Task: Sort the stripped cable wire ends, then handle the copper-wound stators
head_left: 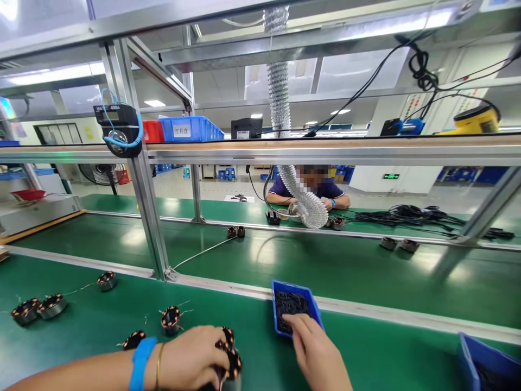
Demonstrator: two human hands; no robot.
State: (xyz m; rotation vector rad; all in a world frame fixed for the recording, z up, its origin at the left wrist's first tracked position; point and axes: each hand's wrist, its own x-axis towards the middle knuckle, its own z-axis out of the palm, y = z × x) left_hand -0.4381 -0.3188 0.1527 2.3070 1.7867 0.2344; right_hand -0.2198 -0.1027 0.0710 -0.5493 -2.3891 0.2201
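Note:
My left hand [195,355], with a blue wristband [142,363] and a thin yellow band, has its fingers curled around a motor stator [232,365] with copper windings. Another stator [227,336] sits just behind it, close to the fingers. My right hand [317,350] reaches over the near rim of a small blue bin [317,312]. Its index finger stretches onto small black pieces [290,304] in the bin, and the thumb is apart; nothing shows held there. More stators, one [171,320] with loose wire ends and one [134,340] by my left forearm, rest on the green bench.
Further stators [52,306] lie to the left. Another blue bin [468,358] stands at the right edge. A metal post [142,217] and rail border the green belt. Across it, a person [337,194] works behind a clear hose [311,212] beside black cables [411,214].

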